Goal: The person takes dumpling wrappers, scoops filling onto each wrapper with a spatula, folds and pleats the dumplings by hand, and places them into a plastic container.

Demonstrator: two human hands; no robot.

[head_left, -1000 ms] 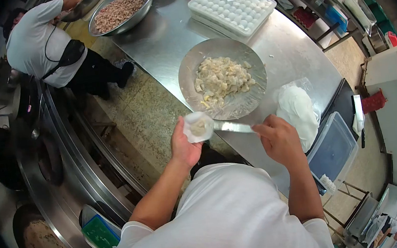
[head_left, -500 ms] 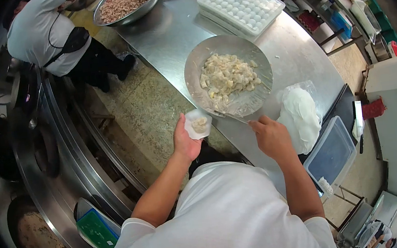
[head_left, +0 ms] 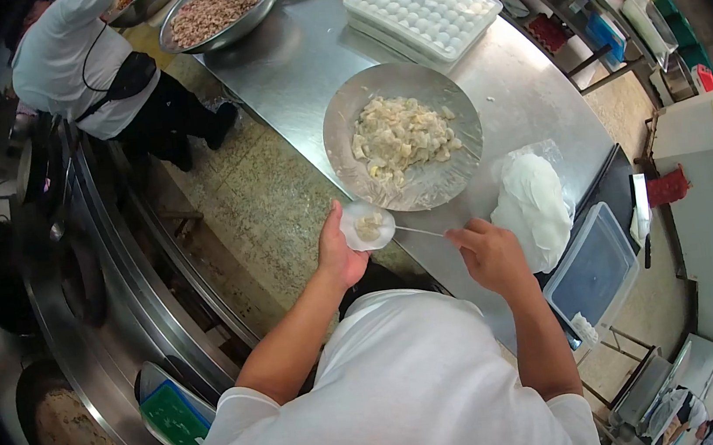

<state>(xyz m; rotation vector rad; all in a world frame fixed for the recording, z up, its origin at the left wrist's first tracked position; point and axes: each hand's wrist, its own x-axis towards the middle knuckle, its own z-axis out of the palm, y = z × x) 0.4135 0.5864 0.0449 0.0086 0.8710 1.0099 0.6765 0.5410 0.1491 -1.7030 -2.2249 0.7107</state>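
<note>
My left hand (head_left: pixel 343 250) holds a thin white wrapper (head_left: pixel 366 225) with a small pale lump of filling on it. A flat metal spatula (head_left: pixel 418 231), seen nearly edge-on, is gripped in my right hand (head_left: pixel 489 253), its tip at the wrapper's right edge. Just beyond both hands, a wide metal bowl (head_left: pixel 462 162) holds a heap of pale chunky filling (head_left: pixel 404 140). To the right of the bowl lies a large white dough mass (head_left: pixel 532 207) on clear plastic, close to my right hand.
Lidded trays of white balls (head_left: pixel 425 12) and a bowl of pinkish chopped filling (head_left: pixel 216 12) stand farther back. A plastic container (head_left: pixel 592 270) and a cleaver (head_left: pixel 639 212) are at right. Another person (head_left: pixel 83 64) stands at upper left; woks (head_left: pixel 72 431) line the left.
The spatula went from the wrapper to the bowl's near edge, then back to the wrapper. It has turned nearly edge-on. My left hand has shifted slightly right with the wrapper.
</note>
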